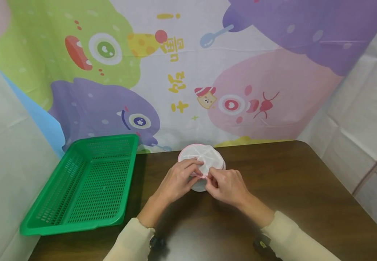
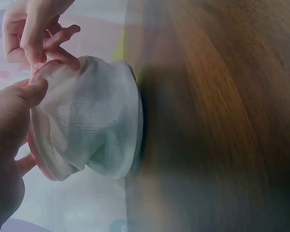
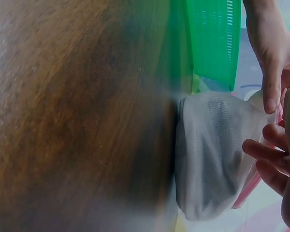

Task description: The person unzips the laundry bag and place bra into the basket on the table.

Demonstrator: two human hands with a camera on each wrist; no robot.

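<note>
A round white mesh laundry bag [image 1: 209, 154] with pink trim stands upright on the table near its back edge. My left hand [image 1: 177, 179] pinches the pink rim at the near side, its other fingers spread over the top. Right beside it, my right hand [image 1: 229, 185] pinches the same pink edge between thumb and curled index finger. In the left wrist view the drum-shaped mesh side [image 2: 104, 116] is creased inward, and the pink trim [image 2: 38, 157] runs round its upper edge. The fingertips hide whatever small part lies between them.
A green plastic basket [image 1: 123, 197] with slotted walls stands on the left of the brown wooden table [image 1: 293, 195]. Behind the table hangs a cartoon-printed cloth [image 1: 188, 127]. Pale cloth hangs at both sides.
</note>
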